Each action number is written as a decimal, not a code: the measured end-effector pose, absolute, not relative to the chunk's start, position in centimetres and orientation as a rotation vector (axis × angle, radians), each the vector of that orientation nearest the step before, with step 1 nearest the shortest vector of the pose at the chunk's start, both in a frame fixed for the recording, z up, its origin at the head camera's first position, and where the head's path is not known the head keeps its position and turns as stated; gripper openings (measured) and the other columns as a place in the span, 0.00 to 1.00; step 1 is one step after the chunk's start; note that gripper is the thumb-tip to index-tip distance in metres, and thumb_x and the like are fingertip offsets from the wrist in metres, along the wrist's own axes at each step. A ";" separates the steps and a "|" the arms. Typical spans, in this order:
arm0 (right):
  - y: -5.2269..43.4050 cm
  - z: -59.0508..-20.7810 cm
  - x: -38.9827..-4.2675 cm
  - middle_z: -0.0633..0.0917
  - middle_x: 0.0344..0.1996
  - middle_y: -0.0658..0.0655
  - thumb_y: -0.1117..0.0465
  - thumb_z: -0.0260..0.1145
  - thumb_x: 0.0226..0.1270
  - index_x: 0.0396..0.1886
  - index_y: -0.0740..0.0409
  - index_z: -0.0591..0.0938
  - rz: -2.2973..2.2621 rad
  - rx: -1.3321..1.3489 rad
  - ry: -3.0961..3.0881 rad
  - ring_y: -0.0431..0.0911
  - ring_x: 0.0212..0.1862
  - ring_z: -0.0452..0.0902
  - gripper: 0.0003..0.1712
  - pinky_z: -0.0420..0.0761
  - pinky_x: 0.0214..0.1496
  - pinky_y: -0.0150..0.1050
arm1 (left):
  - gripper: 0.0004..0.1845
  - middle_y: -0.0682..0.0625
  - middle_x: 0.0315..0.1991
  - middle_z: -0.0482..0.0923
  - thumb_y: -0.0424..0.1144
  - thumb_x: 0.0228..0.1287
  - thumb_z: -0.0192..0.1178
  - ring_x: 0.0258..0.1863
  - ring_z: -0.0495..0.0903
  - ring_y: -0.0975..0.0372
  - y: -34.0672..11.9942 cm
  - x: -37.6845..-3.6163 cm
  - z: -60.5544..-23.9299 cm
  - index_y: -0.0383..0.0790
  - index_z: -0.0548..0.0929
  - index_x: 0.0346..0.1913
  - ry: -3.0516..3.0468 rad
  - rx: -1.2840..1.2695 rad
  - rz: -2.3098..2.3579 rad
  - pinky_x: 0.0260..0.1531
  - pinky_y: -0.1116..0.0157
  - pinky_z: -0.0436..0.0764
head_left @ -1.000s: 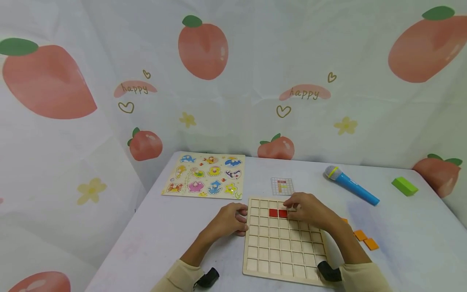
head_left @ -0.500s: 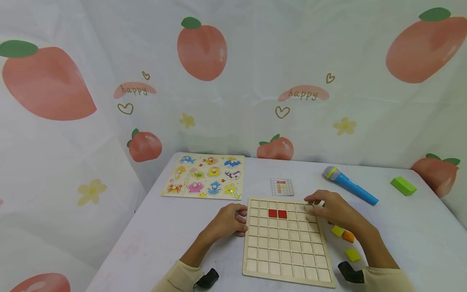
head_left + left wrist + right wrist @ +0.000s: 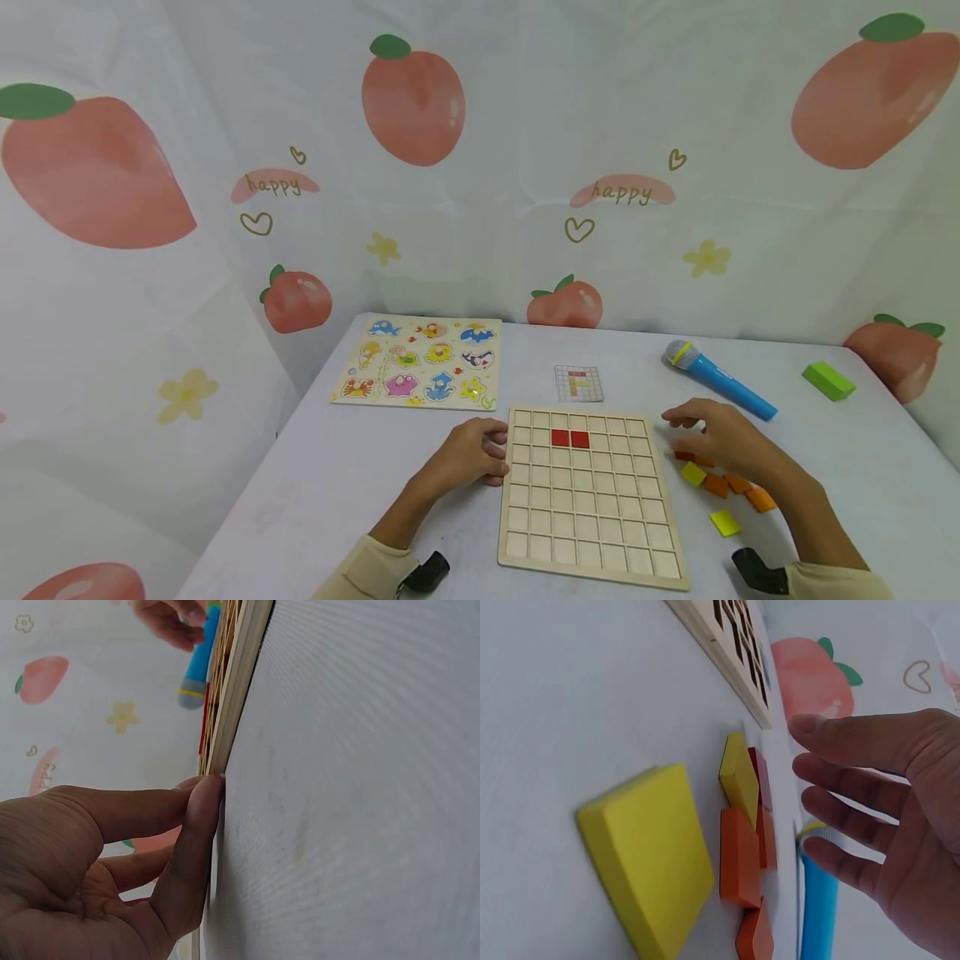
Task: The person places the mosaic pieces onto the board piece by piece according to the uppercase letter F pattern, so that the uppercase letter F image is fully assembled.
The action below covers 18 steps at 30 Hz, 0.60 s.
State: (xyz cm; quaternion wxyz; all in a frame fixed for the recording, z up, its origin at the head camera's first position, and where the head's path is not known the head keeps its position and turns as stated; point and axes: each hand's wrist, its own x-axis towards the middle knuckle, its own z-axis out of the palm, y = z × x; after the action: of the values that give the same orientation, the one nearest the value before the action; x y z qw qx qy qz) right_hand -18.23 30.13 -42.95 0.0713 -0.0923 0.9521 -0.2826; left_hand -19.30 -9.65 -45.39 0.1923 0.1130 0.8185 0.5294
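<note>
A wooden grid board lies on the table with two red tiles set in its second row. My left hand rests against the board's left edge, fingertips touching it. My right hand hovers with spread fingers just right of the board, above a loose pile of orange tiles, yellow tiles and a red tile. It holds nothing.
A small pattern card lies beyond the board. An animal puzzle board sits at the back left. A blue toy microphone and a green block lie at the back right. Printed cloth hangs behind.
My right hand has left the board's top row and moved right, off the board, to above the loose tiles. The left hand and the two red tiles stayed put.
</note>
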 end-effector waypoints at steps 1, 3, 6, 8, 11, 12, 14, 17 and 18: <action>30.3 -43.0 -18.2 0.88 0.48 0.56 0.58 0.75 0.67 0.57 0.62 0.88 -0.846 -0.267 2.862 0.55 0.53 0.80 0.21 0.88 0.51 0.54 | 0.31 0.43 0.51 0.82 0.21 0.59 0.73 0.43 0.86 0.58 -9.6 -19.3 -45.4 0.26 0.77 0.67 2.297 0.316 1.486 0.32 0.63 0.93; 30.5 -43.2 -18.2 0.88 0.48 0.56 0.58 0.76 0.67 0.57 0.62 0.88 -0.841 -0.257 2.858 0.55 0.53 0.80 0.22 0.87 0.52 0.55 | 0.31 0.43 0.50 0.82 0.21 0.59 0.73 0.43 0.86 0.58 -9.6 -19.3 -45.4 0.26 0.77 0.67 2.293 0.312 1.488 0.32 0.63 0.93; 30.8 -43.5 -18.1 0.88 0.48 0.56 0.58 0.76 0.66 0.57 0.63 0.87 -0.820 -0.254 2.855 0.55 0.53 0.80 0.23 0.87 0.54 0.57 | 0.31 0.43 0.50 0.82 0.21 0.59 0.72 0.42 0.86 0.58 -9.7 -19.3 -45.4 0.26 0.77 0.67 2.283 0.308 1.500 0.32 0.63 0.93; 30.9 -43.5 -18.1 0.88 0.48 0.57 0.58 0.78 0.65 0.58 0.65 0.86 -0.811 -0.251 2.847 0.56 0.53 0.80 0.25 0.86 0.55 0.60 | 0.31 0.43 0.50 0.81 0.21 0.59 0.72 0.42 0.86 0.58 -9.7 -19.3 -45.4 0.26 0.77 0.67 2.278 0.308 1.507 0.32 0.63 0.93; 31.0 -43.6 -18.1 0.87 0.49 0.59 0.58 0.80 0.62 0.59 0.66 0.86 -0.807 -0.238 2.828 0.56 0.52 0.80 0.28 0.86 0.56 0.61 | 0.31 0.43 0.50 0.81 0.20 0.59 0.72 0.42 0.85 0.58 -9.7 -19.3 -45.4 0.26 0.77 0.67 2.275 0.311 1.511 0.32 0.63 0.93; 31.0 -43.6 -18.2 0.87 0.49 0.59 0.57 0.80 0.61 0.59 0.67 0.85 -0.806 -0.240 2.822 0.57 0.52 0.80 0.29 0.86 0.56 0.61 | 0.31 0.43 0.50 0.81 0.21 0.59 0.72 0.42 0.85 0.58 -9.7 -19.3 -45.4 0.26 0.77 0.67 2.275 0.313 1.511 0.32 0.63 0.93; 31.0 -43.7 -18.2 0.87 0.49 0.59 0.57 0.82 0.60 0.59 0.66 0.86 -0.805 -0.228 2.816 0.56 0.52 0.81 0.30 0.87 0.56 0.60 | 0.31 0.43 0.50 0.81 0.21 0.59 0.72 0.42 0.86 0.58 -9.7 -19.3 -45.5 0.26 0.77 0.67 2.275 0.318 1.512 0.32 0.63 0.93; 31.0 -43.8 -18.2 0.87 0.49 0.58 0.58 0.82 0.58 0.57 0.66 0.86 -0.800 -0.228 2.817 0.56 0.52 0.81 0.29 0.87 0.56 0.61 | 0.31 0.43 0.51 0.81 0.21 0.59 0.73 0.42 0.86 0.58 -9.8 -19.3 -45.5 0.26 0.77 0.67 2.275 0.321 1.511 0.32 0.63 0.93; 31.1 -43.8 -18.2 0.87 0.49 0.58 0.58 0.82 0.58 0.57 0.66 0.87 -0.794 -0.226 2.818 0.55 0.52 0.81 0.28 0.87 0.56 0.61 | 0.31 0.43 0.51 0.81 0.21 0.59 0.73 0.42 0.86 0.58 -9.8 -19.3 -45.5 0.26 0.77 0.67 2.276 0.320 1.510 0.33 0.63 0.93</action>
State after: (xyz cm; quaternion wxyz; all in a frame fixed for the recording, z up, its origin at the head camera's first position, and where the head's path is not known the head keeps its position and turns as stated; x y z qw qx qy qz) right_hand -18.17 31.08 -43.85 0.1025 -0.0765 0.9546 -0.2690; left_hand -19.32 -9.76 -45.55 0.1946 0.1141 0.8118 0.5385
